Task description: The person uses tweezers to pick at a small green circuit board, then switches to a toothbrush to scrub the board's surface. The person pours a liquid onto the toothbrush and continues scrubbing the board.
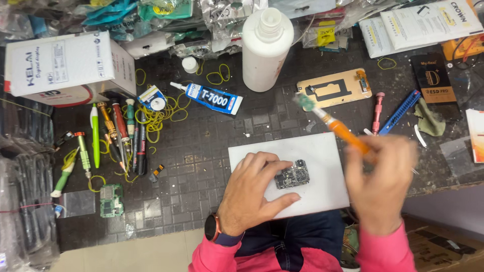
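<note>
On the white pad [322, 151], my left hand [252, 194] pinches the small circuit board [292, 176] while my right hand [380, 184], clamped on the orange-handled brush [343, 132], could knock it loose.

Pink sleeves [388, 252], dark wristwatch [212, 227] with navy cuff on left wrist.
</note>
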